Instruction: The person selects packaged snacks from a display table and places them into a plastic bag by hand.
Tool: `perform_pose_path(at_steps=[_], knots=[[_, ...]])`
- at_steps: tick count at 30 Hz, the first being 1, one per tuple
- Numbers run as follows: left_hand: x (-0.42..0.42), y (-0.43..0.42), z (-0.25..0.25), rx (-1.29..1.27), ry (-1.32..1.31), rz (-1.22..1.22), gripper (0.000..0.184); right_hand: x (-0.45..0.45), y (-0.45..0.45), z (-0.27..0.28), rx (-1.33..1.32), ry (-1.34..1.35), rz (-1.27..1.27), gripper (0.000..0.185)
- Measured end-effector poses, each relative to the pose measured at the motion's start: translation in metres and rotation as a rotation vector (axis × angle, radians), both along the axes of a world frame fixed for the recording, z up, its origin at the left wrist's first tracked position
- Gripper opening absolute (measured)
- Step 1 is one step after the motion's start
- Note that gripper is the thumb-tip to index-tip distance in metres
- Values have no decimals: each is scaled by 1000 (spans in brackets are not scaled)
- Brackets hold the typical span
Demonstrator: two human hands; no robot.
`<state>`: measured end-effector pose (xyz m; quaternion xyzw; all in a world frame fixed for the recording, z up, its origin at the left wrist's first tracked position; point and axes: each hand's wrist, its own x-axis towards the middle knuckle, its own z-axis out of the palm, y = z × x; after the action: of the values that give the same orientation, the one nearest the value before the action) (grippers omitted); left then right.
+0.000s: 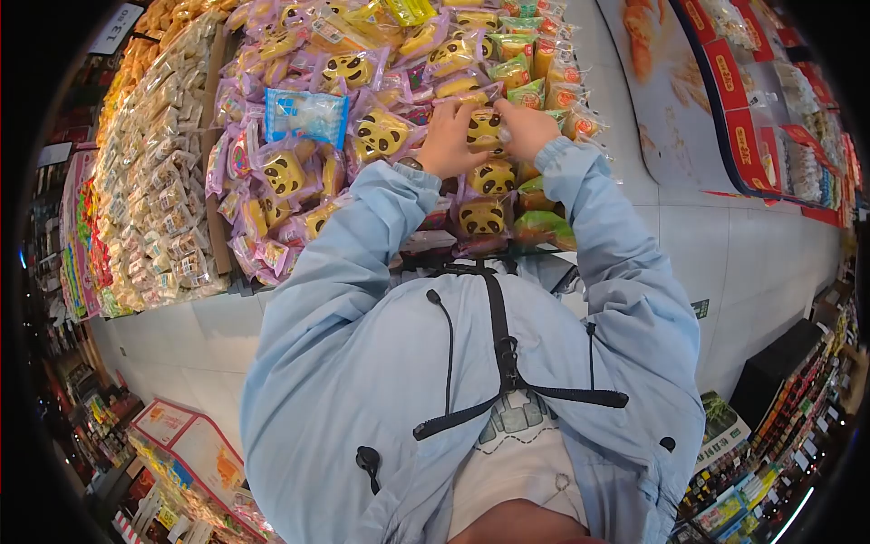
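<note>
Both hands reach over a display heaped with wrapped yellow cakes printed with panda faces. One such wrapped panda cake [485, 132] lies between my hands, its face turned up. At its left side my left hand [446, 140] has its fingers curled against the wrapper. My right hand [528, 130] pinches the right edge, thumb toward the cake; some fingertips are hidden. Just below sit more wrapped panda cakes [481, 218] in a row. A blue-and-white packet [306, 118] rests on the pile to the left.
Green-and-orange wrapped snacks [546, 228] line the right side of the display. Left of a brown divider [217, 181] are small clear-wrapped sweets [156, 195]. A red-and-white shelf unit [739, 118] stands across the tiled floor [725, 240] at the right.
</note>
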<state>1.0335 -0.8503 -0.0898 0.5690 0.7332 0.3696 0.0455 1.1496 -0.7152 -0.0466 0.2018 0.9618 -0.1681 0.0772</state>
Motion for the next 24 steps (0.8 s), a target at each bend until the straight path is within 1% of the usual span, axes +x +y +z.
perform_pose_path(at_steps=[1, 2, 4, 5, 7, 8, 10, 11, 13, 14, 17, 18, 20, 21, 23, 24], knots=[[-1, 0, 1, 26, -3, -11, 71, 1, 4, -1, -30, 21, -3, 46], [-3, -1, 3, -30, 52, -22, 74, 1, 6, -2, -61, 41, -7, 50], [-8, -2, 22, -145, 158, -43, 79, -1, 7, -1, 7, 38, 75, 48], [-11, -1, 28, -146, 165, -58, 79, -3, 7, 1, 42, 39, 116, 47], [-17, 2, 39, -147, 181, -86, 78, -4, 2, 21, 91, 221, 209, 40], [-21, 6, 48, -256, 122, -79, 75, -5, -1, 28, 114, 313, 256, 37], [-30, 14, 64, -470, 4, -67, 70, -12, 2, 31, 185, 356, 391, 41], [-35, 14, 60, -379, -130, -36, 68, -15, 4, 32, 222, 376, 459, 43], [-45, 10, 53, -188, -393, 28, 63, -11, -2, 46, 90, 558, 245, 44], [-44, 10, 49, -109, -423, 245, 57, -11, -4, 51, 23, 645, 136, 45], [-23, 13, 51, 170, -994, 452, 52, -14, -8, 51, -76, 869, 16, 49], [-14, 17, 32, 266, -1080, 408, 42, -15, -11, 48, -59, 739, 27, 49], [21, 25, -1, 210, -1174, 615, 35, -15, -18, 40, -24, 479, 48, 49], [31, 26, -6, 182, -1217, 717, 31, -15, -18, 34, -17, 374, 78, 49], [41, 14, 10, 60, -1456, 647, 26, -17, -17, 18, -1, 165, 134, 47], [42, 10, 14, -4, -1574, 610, 24, -17, -20, 12, 48, 94, 146, 45]])
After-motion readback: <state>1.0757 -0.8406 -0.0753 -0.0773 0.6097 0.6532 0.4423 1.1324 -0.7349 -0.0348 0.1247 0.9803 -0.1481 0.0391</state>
